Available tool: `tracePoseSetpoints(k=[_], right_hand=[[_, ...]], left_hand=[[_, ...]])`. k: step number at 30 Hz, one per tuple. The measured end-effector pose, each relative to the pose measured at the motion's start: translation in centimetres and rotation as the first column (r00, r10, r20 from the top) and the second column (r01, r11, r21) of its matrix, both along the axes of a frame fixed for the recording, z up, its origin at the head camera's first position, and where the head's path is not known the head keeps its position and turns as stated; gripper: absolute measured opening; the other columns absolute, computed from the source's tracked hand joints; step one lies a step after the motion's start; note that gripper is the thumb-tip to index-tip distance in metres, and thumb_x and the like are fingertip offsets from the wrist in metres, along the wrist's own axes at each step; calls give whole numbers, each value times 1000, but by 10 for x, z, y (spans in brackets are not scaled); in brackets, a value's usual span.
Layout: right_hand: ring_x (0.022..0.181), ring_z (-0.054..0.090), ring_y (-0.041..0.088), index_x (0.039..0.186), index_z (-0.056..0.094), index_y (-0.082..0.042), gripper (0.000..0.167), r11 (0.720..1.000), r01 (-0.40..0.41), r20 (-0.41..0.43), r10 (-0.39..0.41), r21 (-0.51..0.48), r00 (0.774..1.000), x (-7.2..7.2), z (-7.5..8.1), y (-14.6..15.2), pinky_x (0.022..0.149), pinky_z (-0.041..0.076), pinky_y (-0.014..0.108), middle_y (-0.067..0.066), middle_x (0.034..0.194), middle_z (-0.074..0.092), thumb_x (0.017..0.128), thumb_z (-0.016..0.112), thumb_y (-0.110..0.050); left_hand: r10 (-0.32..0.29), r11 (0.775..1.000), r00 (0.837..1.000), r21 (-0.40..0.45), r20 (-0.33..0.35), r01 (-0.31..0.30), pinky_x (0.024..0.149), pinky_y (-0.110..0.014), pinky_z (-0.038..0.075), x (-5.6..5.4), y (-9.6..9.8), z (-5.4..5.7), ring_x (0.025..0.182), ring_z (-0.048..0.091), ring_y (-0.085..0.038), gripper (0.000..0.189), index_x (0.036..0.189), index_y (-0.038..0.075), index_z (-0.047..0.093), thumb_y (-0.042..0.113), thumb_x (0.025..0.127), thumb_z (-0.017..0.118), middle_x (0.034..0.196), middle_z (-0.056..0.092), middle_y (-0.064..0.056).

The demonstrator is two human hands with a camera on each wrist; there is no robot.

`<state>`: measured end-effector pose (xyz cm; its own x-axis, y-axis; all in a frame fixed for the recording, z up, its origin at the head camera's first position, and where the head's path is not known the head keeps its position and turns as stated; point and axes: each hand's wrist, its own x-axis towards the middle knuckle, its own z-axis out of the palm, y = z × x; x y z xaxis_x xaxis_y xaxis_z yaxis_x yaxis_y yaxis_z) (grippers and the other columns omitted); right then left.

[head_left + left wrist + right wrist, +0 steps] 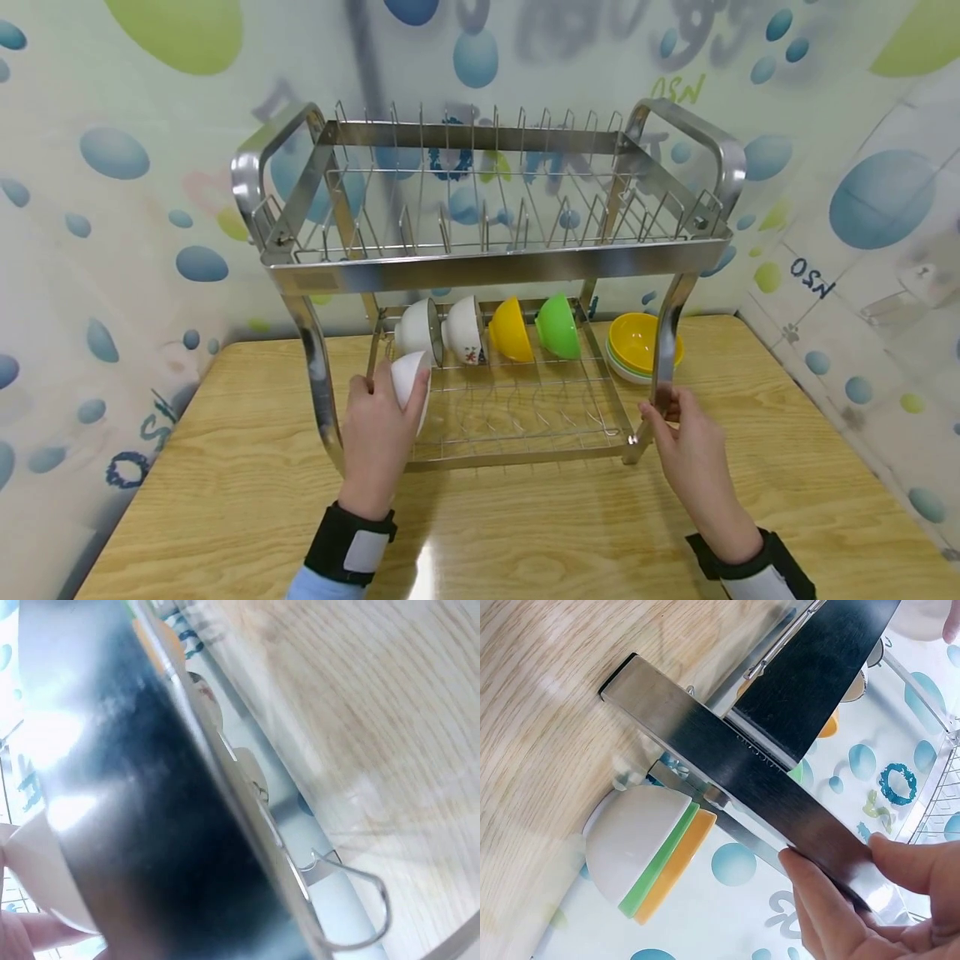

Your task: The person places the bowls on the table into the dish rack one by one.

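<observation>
My left hand (pixel 381 442) holds a white bowl (pixel 405 379) tilted on its side, at the front left of the lower tier of a metal dish rack (pixel 495 271). In the left wrist view, a rack bar hides much of that bowl (pixel 46 870). On the right, my right hand (pixel 693 454) pinches the rack's front right leg (pixel 663 379) between thumb and fingers, near its foot. Along the back of the lower tier stand a plain white bowl (pixel 414 329), a patterned white bowl (pixel 461 327), a yellow bowl (pixel 510 331) and a green bowl (pixel 557 327), all on edge.
Behind the right leg, a stack of bowls on the wooden table (pixel 525 533) has a yellow bowl (pixel 632 343) on top, with green and white beneath. Upright wires (pixel 480 192) line the upper tier. A patterned wall (pixel 150 200) stands behind the rack.
</observation>
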<state>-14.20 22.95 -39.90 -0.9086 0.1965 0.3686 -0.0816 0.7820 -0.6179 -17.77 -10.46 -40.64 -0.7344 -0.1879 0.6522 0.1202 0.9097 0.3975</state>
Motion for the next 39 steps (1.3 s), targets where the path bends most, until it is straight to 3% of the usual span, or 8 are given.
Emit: tracePoseSetpoints(k=[8,18,31,39], right_hand=[[87,66,35,112,51,7,32,1000,-4,-23,4,4,1000,0,-1,0,66,56,39,22,95,64,89,65,-12],[88,65,35,113,51,7,33,1000,3,-21,-3,9,1000,2,-1,-1,67,56,42,22,96,63,89,65,-12],[87,66,36,112,51,8,33,1000,-18,-49,18,14,999,-1,-2,-1,66,56,42,22,95,63,90,64,-12],[88,66,36,113,51,7,33,1000,-11,-42,11,9,999,0,-1,-2,66,56,43,22,95,63,90,64,-13]], left_hand=[[-17,1000,1000,3,12,17,43,-43,50,-4,1,-8,59,57,-34,57,101,-8,61,47,88,61,78,53,-24],[-38,999,999,13,11,38,43,-41,49,-6,5,-13,57,56,-33,53,98,-8,60,44,89,62,76,51,-22],[-27,999,995,34,97,23,47,-43,52,-5,7,-15,63,58,-34,59,102,-9,58,49,91,57,80,52,-23],[-24,999,991,47,135,18,47,-42,52,-3,9,-13,62,58,-34,62,102,-9,57,51,87,62,79,52,-22]])
